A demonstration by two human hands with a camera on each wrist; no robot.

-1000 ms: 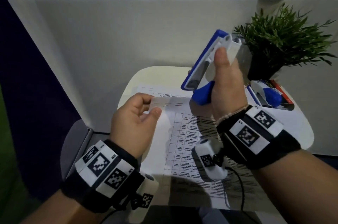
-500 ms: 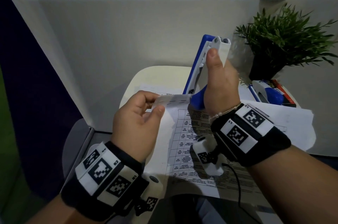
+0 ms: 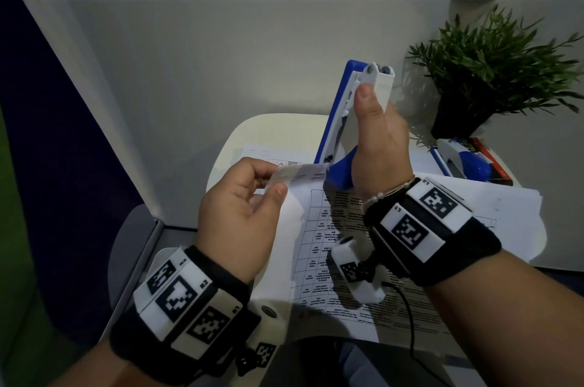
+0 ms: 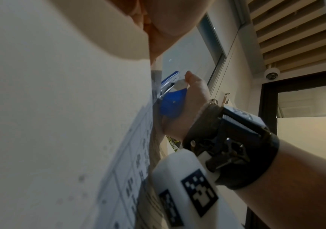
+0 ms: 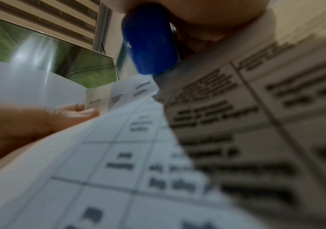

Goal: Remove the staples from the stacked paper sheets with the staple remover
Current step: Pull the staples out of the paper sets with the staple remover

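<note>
Head view: right grip [image 3: 376,146] holds staple remover [image 3: 338,108] upright, nose down at paper sheets [image 3: 319,228] pinched by left grip [image 3: 240,212].

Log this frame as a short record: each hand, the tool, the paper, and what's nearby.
left hand: pinches the raised corner of the paper sheets
right hand: grips the staple remover, thumb on its white side
staple remover: upright, lower tip at the pinched corner
paper sheets: printed grid facing up, on the white table
nearby: potted plant, blue-and-white stapler at far right
</note>
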